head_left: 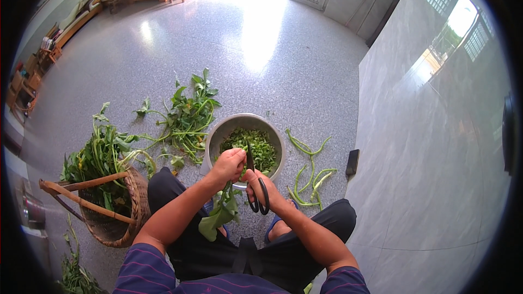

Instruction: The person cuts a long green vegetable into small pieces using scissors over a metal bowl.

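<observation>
My left hand (229, 165) is closed around a bunch of leafy green stems (219, 216); broad leaves hang below the fist and cut ends poke out above. In my right hand (261, 183) is a pair of black scissors (250, 157), blades pointing away from me beside the left fingers. Both hands are over the near rim of a round metal basin (277, 139) on the floor between my knees. Short chopped green pieces (259, 142) cover its bottom. Whether the blades touch a stem is hard to make out.
To my left stands a wicker basket (140, 196) with an arched handle, full of greens (101, 155). More leafy stems (188, 117) lie beyond it. Bare stems (312, 171) are right of the basin. A dark phone-like object (352, 161) leans at the tiled wall (430, 158).
</observation>
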Demonstrator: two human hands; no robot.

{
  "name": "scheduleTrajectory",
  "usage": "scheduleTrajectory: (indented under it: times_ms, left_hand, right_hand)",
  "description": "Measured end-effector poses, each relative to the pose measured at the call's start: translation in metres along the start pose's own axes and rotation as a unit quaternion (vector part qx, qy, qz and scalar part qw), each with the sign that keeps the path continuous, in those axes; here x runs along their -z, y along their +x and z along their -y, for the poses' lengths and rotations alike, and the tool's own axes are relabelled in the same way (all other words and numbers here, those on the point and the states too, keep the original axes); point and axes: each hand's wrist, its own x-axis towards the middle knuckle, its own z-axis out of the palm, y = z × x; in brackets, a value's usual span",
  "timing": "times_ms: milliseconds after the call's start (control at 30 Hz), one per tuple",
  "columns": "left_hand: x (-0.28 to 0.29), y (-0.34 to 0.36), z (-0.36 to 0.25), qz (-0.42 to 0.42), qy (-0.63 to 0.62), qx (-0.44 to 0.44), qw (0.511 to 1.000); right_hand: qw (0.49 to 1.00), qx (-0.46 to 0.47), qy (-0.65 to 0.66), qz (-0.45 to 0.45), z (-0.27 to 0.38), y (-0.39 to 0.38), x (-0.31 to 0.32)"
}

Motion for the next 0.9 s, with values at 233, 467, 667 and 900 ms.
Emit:
scheduleTrajectory:
  times_ms: [233,467,667,900]
  left_hand:
    - [0.002,0.001,0.001,0.003,0.002,0.005,1.000]
    - [0.001,-0.002,-0.001,0.009,-0.023,0.006,1.000]
    - [-0.001,-0.002,-0.003,0.011,-0.050,-0.006,0.999]
    - [0.000,-0.001,-0.004,-0.003,-0.012,0.001,1.000]
  right_hand:
    - [0.999,-0.004,0.031,-0.009,-0.001,-0.001,0.000]
    - [1.000,-0.005,0.007,-0.013,0.004,-0.004,0.001]
    - [0.998,-0.005,0.054,-0.011,0.003,-0.003,0.002]
    - [1.000,0.006,-0.011,-0.006,-0.003,-0.002,0.001]
